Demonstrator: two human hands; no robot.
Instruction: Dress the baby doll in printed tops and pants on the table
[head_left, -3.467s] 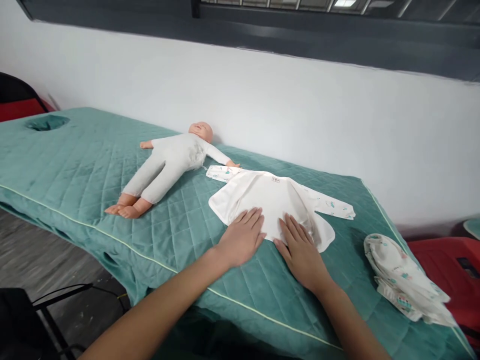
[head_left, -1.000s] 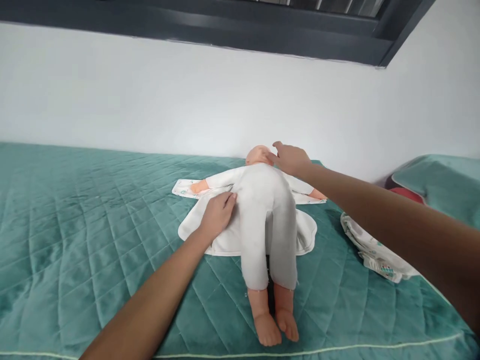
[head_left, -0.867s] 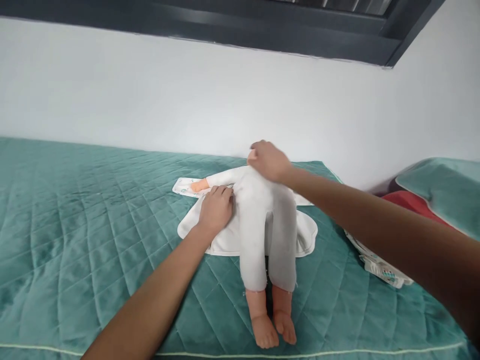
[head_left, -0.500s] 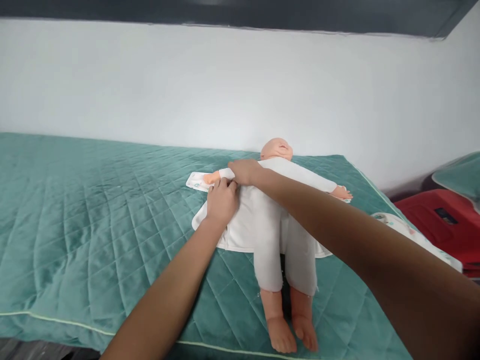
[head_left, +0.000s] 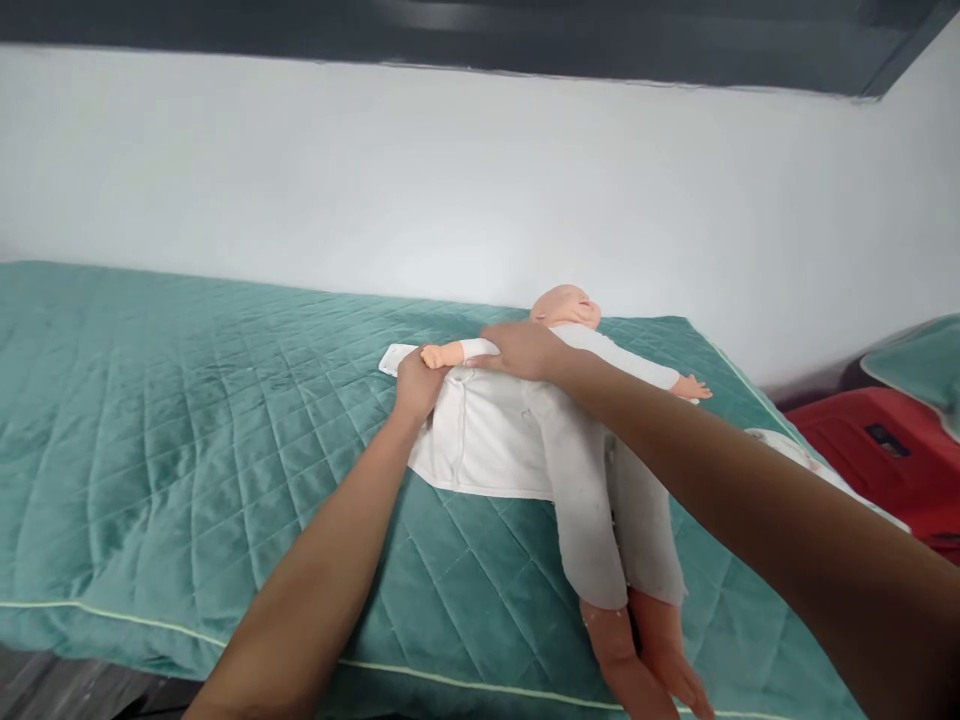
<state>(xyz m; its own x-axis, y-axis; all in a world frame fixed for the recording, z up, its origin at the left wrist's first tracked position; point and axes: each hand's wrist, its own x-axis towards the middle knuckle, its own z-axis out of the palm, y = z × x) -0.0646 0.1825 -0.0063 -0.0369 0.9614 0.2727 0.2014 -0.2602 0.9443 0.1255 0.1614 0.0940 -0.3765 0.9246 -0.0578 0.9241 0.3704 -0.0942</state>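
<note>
With our right hand (head_left: 521, 350) we wrap the forearm of the doll (head_left: 581, 500), thumb below and fingers above. Our left hand (head_left: 421, 383) is curled, just beside the doll's small fist, at the sleeve (head_left: 393, 358) of the white shirt (head_left: 491, 440); its fingers are mostly hidden, so we cannot tell how firmly the hands pinch any cloth there. We see the doll lying face up, partly over the spread shirt, on the green quilted bed (head_left: 225, 420), its head near the white wall (head_left: 300, 180).
</note>
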